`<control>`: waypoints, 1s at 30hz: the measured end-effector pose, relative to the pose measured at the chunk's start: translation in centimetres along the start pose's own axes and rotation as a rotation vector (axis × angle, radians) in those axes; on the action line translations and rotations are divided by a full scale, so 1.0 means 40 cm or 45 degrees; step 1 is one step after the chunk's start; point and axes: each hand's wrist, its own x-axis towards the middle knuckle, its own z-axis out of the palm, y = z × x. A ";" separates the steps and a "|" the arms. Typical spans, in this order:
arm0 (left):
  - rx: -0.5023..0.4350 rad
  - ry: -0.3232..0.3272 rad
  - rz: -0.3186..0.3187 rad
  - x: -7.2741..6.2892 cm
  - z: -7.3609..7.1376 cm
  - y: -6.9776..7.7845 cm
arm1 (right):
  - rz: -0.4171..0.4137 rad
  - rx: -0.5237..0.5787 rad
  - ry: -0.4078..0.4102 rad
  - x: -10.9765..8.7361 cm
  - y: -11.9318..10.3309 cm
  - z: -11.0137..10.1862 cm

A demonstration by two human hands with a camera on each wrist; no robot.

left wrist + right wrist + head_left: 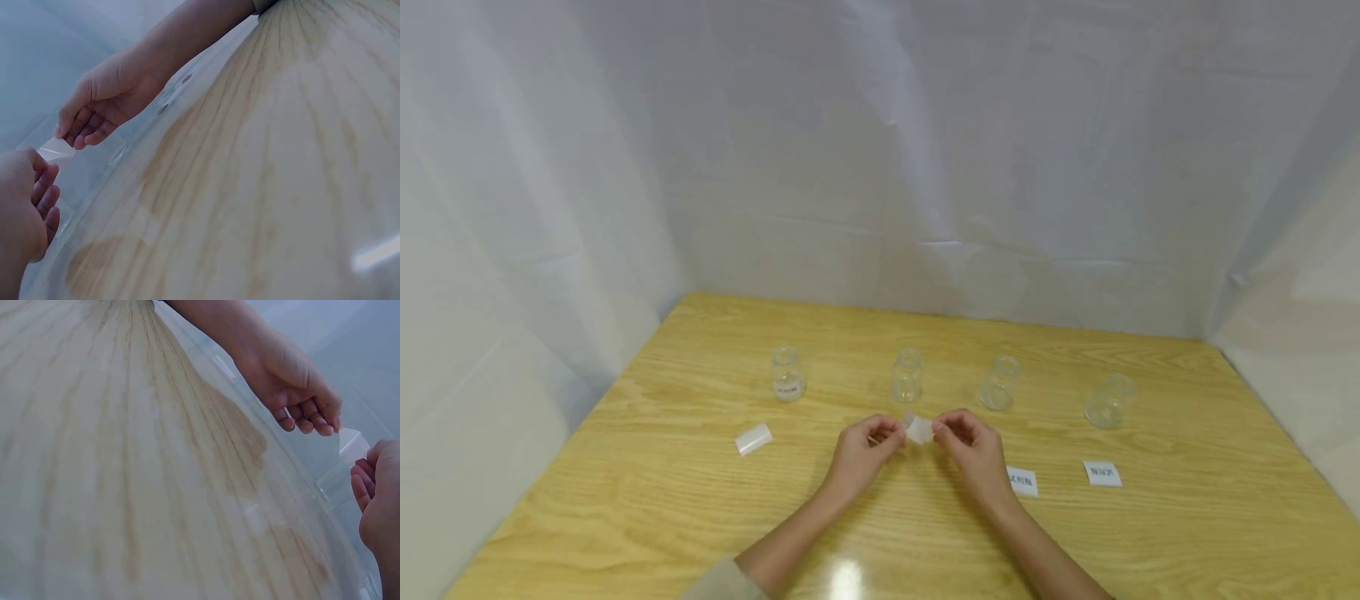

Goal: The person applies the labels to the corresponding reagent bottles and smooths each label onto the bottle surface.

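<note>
Between my two hands, above the middle of the table, is a small white label (918,429), bent, with a translucent part at its upper left. My left hand (860,454) pinches its left edge between thumb and forefinger. At the opposite edge my right hand (976,457) pinches it the same way. In the right wrist view the label (354,446) spans the gap between the fingertips of both hands. Just beyond the hands stands a clear glass bottle (907,377) with no label visible. Another glass bottle (787,375), to the left, bears a white label with dark characters.
Two more clear bottles, one right of centre (999,383) and one farther right (1109,401), stand in the row. Printed labels lie beside my right forearm (1022,481) and farther right (1102,473). A blank white slip (753,438) lies left. White sheeting (790,167) surrounds the wooden table (647,492).
</note>
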 end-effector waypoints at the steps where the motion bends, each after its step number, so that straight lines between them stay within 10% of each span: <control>1: 0.004 0.000 -0.002 0.000 0.000 0.000 | 0.002 0.000 0.006 0.000 0.001 0.000; 19: 0.091 0.001 0.022 0.004 -0.016 0.001 | 0.083 0.028 0.042 0.000 -0.016 0.000; 30: 0.085 0.013 0.009 0.031 -0.015 -0.101 | 0.089 -0.016 0.047 -0.016 -0.092 0.004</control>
